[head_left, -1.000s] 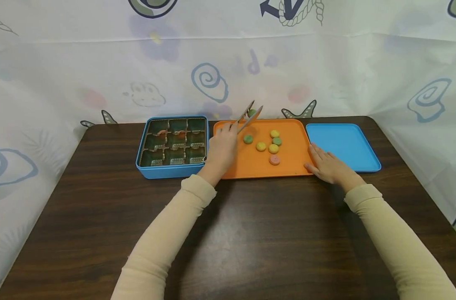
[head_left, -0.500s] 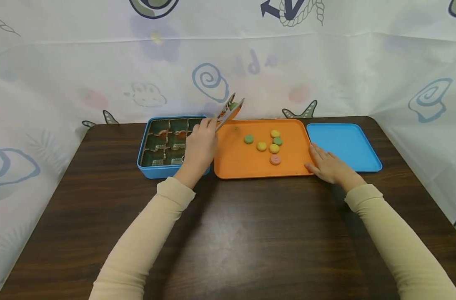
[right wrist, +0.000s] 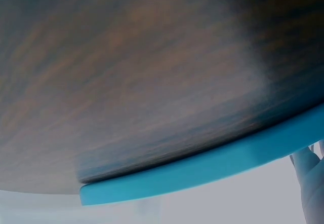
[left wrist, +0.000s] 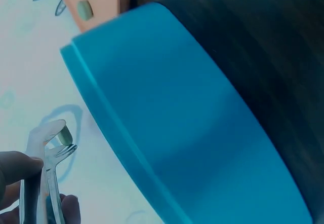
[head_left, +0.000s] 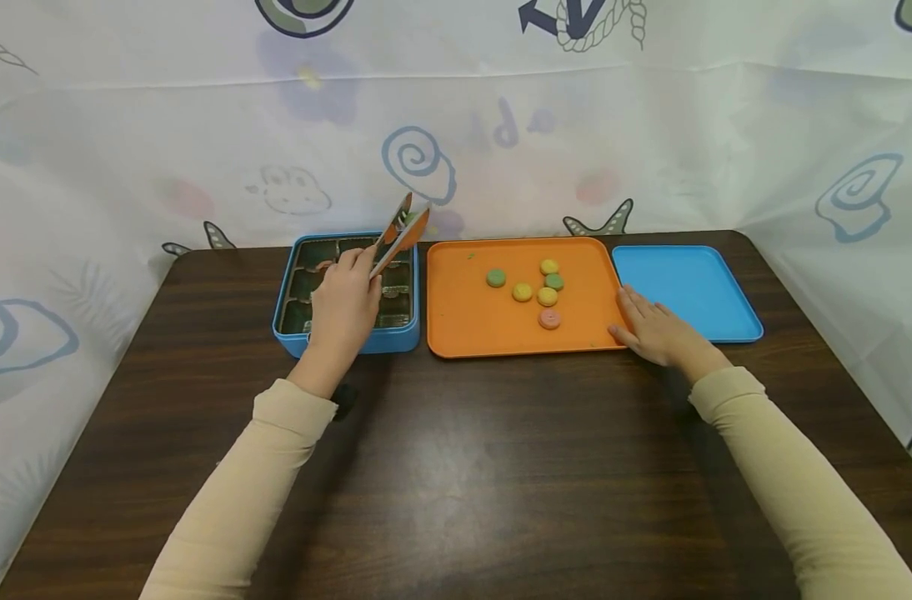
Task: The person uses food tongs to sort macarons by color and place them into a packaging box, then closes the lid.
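My left hand grips a pair of metal tongs above a blue box with a dark, divided insert. Pinched between the tong tips is a small round green biscuit-like piece, clearest in the left wrist view. The hand and tongs hide part of the compartments; something reddish shows in one. My right hand lies with straight fingers on the right edge of an orange tray. On that tray are several round pieces: yellow ones, green ones and a pink one.
A flat blue tray or lid lies right of the orange tray, beside the right hand. The dark wooden table stretches toward the person. Behind its far edge hangs a printed white cloth.
The left hand has moved left, carrying the tongs and the green biscuit-like piece from over the orange tray to over the blue box. The right hand has stayed in place.
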A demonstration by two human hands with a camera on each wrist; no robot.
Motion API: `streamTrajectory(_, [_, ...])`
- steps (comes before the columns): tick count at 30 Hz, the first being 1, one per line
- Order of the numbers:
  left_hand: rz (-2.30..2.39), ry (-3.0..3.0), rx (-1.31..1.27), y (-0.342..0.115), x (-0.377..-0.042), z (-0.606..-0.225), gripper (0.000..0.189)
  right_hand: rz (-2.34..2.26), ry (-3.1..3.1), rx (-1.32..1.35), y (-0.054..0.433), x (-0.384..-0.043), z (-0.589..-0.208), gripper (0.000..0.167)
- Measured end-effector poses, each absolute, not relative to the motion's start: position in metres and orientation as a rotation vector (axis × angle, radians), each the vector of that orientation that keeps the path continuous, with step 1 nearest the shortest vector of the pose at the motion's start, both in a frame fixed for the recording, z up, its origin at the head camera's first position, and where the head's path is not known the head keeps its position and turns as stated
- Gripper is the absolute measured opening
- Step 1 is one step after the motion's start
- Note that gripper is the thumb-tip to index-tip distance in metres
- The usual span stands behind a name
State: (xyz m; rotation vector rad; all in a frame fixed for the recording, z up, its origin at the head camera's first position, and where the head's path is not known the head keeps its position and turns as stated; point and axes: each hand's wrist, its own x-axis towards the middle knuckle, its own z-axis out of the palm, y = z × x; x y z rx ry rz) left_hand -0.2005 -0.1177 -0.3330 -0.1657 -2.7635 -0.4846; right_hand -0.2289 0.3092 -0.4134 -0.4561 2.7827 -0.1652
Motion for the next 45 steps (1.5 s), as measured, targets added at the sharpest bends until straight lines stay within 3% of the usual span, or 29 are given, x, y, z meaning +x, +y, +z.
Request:
streamTrajectory(29, [-0.465,-2.780,-0.094,-0.146,-0.193,-0.351,0.046,-0.165,2.784,-0.453,0.307,-0.228,-0.413,0.077])
streamTrajectory(45, [-0.519,-2.698,-0.221,-0.119,-0.188,-0.347,0.051,-0.169,2.795,-0.460,0.308,-0.227,-0.411,0.077])
